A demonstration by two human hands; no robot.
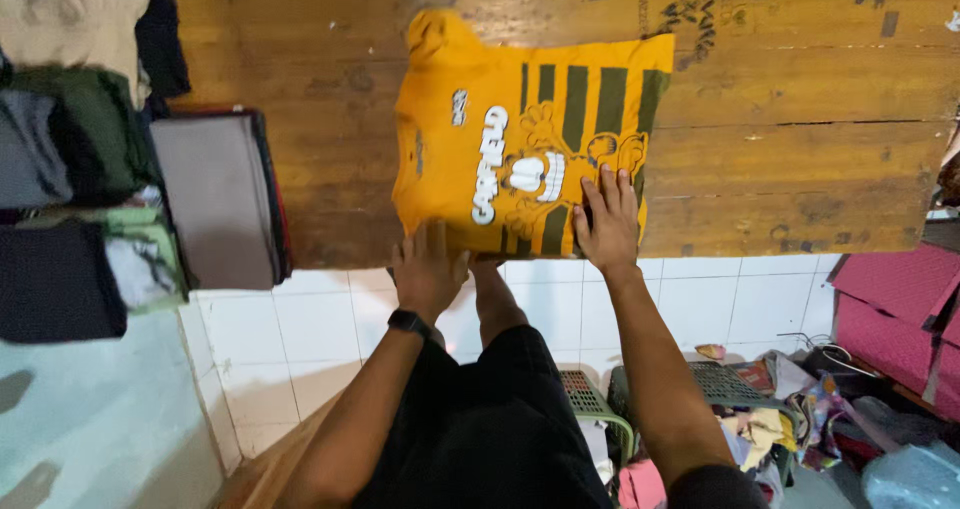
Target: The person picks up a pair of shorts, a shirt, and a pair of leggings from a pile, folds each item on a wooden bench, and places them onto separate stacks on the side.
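Observation:
An orange T-shirt with dark stripes and a cartoon cat print lies folded on the wooden table. My right hand presses flat on the shirt's near right corner, fingers spread. Against the shirt's near edge at the table's front rests my left hand, fingers curled over the cloth, a black band on its wrist.
Stacks of folded clothes fill the left, with a grey-and-dark folded pile on the table's left end. Green plastic baskets with loose clothes stand on the white tiled floor at lower right. Pink cushions lie at the right.

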